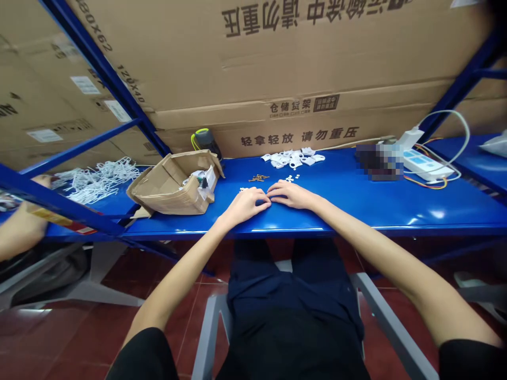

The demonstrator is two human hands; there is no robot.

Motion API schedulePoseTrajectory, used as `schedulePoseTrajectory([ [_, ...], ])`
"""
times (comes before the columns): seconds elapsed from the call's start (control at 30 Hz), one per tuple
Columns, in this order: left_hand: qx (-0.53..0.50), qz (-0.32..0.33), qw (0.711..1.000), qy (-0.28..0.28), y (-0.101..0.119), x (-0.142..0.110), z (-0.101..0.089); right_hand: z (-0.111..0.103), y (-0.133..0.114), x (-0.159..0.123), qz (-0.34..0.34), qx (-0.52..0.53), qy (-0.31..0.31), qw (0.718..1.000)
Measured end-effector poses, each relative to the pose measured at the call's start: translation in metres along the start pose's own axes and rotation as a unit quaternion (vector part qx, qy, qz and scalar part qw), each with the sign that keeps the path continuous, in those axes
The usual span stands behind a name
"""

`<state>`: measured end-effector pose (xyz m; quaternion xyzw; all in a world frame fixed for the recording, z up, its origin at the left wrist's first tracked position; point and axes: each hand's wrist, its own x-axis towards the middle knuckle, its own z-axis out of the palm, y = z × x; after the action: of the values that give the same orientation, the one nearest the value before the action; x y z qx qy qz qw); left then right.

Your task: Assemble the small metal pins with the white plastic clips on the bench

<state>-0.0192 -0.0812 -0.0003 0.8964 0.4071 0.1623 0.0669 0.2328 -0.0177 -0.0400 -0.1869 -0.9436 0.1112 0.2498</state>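
My left hand (246,205) and my right hand (292,195) meet over the front part of the blue shelf top (340,206). Thumb and fingers are drawn together on both, fingertips almost touching. Whatever lies between them is too small or hidden to make out. Just beyond the hands is a little group of brass-coloured pieces (259,178). Tiny white pieces (290,178) lie by my right fingers, and more sit partly hidden behind my left hand. Farther back is a pile of white plastic parts (293,158), some with round holes.
Left of my hands stands an open cardboard box (170,184) with scraps inside, a dark cylinder with a yellow-green loop (206,140) behind it. A power strip (428,165) with cables lies right. White looped pieces (99,179) and another person's arm (24,227) are beyond the left post.
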Motion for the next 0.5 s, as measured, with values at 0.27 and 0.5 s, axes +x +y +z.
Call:
schedulePoseTrajectory([
  [0.27, 0.053, -0.026, 0.998, 0.016, 0.001, -0.005, 0.004, 0.003, 0.014, -0.001, 0.014, 0.059, 0.038, 0.997],
  [0.5, 0.021, 0.031, 0.999, 0.034, 0.001, 0.02, 0.02, -0.001, 0.009, -0.001, 0.082, 0.081, 0.067, 0.991],
])
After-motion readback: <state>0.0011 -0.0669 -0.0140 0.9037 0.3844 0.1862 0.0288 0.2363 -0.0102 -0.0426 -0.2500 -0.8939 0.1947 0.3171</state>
